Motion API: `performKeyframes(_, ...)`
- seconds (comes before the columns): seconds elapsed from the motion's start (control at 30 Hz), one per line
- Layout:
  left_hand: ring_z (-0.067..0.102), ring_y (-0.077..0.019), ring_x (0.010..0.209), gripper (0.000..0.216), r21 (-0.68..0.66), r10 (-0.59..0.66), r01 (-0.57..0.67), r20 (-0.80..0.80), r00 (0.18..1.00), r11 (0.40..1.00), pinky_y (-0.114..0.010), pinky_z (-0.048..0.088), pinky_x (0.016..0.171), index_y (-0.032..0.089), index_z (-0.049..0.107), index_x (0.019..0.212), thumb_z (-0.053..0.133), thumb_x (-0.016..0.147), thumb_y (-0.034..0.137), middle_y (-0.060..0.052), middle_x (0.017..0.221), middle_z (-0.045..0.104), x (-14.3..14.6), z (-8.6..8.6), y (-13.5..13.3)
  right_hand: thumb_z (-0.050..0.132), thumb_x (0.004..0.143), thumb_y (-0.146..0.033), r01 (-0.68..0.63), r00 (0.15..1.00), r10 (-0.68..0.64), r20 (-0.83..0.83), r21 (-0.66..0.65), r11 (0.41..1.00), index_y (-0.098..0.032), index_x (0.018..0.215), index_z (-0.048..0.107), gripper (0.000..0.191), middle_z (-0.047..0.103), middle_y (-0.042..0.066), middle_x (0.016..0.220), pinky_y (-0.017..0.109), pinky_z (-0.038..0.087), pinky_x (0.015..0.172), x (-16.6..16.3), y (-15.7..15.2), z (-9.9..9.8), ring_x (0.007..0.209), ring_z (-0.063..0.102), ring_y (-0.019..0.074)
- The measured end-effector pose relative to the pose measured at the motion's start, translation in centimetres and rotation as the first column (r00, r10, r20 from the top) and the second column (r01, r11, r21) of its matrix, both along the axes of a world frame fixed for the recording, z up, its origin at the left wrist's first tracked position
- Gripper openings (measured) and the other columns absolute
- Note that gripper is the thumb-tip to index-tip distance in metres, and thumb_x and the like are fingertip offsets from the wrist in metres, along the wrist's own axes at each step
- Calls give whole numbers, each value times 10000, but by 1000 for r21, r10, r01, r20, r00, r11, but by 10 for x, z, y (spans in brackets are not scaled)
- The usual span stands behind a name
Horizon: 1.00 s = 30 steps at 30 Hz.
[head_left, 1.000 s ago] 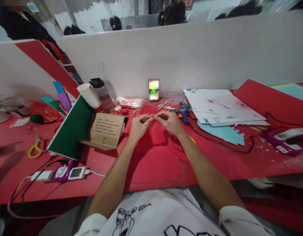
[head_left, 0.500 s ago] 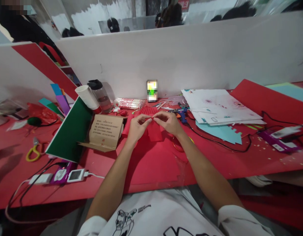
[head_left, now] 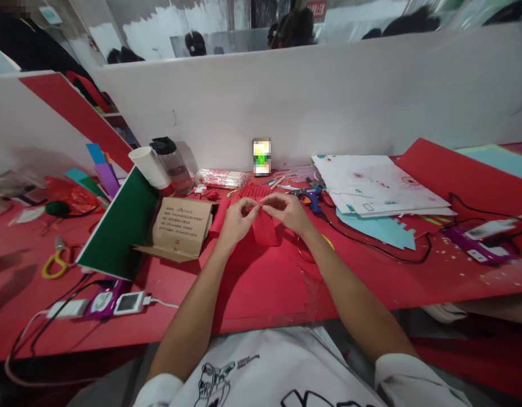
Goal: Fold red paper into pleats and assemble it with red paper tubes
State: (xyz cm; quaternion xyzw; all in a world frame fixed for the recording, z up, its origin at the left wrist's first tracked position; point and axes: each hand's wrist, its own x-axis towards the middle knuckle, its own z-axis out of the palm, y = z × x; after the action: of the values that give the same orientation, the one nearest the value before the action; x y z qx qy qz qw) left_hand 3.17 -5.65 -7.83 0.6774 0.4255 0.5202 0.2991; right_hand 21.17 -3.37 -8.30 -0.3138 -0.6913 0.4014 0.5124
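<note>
1. Lying nearest, at 6 o'clock, a large red sheet [head_left: 261, 282] reaches the front edge of the counter [head_left: 413, 282], under both forearms.
2. Just beyond it the left hand [head_left: 236, 219] and right hand [head_left: 288, 210] meet fingertip to fingertip. Each pinches narrowly on the top edge of a red paper piece [head_left: 266, 230], which hangs between them over the sheet.
3. At 9 o'clock from the hands a cardboard box [head_left: 182, 226] lies just beside a tilted green board [head_left: 120, 226]. Yellow-handled scissors [head_left: 52, 263] lie farther out the same way.
4. At 2 o'clock a blue glue gun [head_left: 312, 195] sits near the right hand, with white printed sheets [head_left: 379, 183] beyond it.
5. At 12 o'clock a phone [head_left: 261, 156] stands against the white divider [head_left: 328, 96]. A white cup [head_left: 152, 167] and a dark-lidded bottle [head_left: 172, 164] stand at 10 o'clock.
</note>
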Motion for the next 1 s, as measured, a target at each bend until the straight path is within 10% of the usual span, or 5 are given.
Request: performKeyframes(1.0,629,-152,699,133,44,54,-59,115,992,997,-269,493,673,174,770,843,719,812,293,-46,816,752,-4,0,3,749,807,-355,35,999,-35,5,19,999,-196,881,701,182,721,37,854,321,539,732,5,1,6,769,662,173)
